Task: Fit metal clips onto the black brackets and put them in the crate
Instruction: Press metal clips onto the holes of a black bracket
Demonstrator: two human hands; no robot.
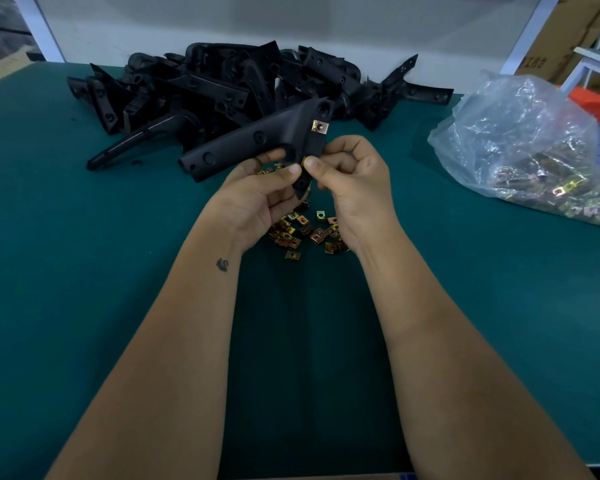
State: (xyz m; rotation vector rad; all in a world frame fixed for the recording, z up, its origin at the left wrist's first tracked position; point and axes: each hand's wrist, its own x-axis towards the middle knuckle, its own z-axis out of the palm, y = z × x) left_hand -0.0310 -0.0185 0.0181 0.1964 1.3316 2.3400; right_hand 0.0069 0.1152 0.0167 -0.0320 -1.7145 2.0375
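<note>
My left hand [257, 199] has its grip curled round a black bracket [257, 140], a matte, faintly pebbled plastic piece with a long flat arm pointing left and a shorter leg dropping down through my palm. I hold it up above the worktop [84, 271], whose surface is a smooth dark-green mat. Round recessed holes run along the arm. One brass-coloured metal clip [319, 126], square with a hole in its middle, already sits on the edge near the bracket's upper corner. My right hand [352, 181] pinches a second clip [305, 160] between thumb and curled forefinger, pressed against the bracket's edge right beside my left thumb; only a sliver of its gold metal shows.

Below my hands lies a scatter of loose clips [303, 232], small folded squares, shiny yellow and coppery. Behind, a tangled heap of brackets [222, 84] lies along the back of the worktop, all angular black shapes. To the right slumps a crinkled clear plastic bag [520, 147] with more clips heaped in its bottom.
</note>
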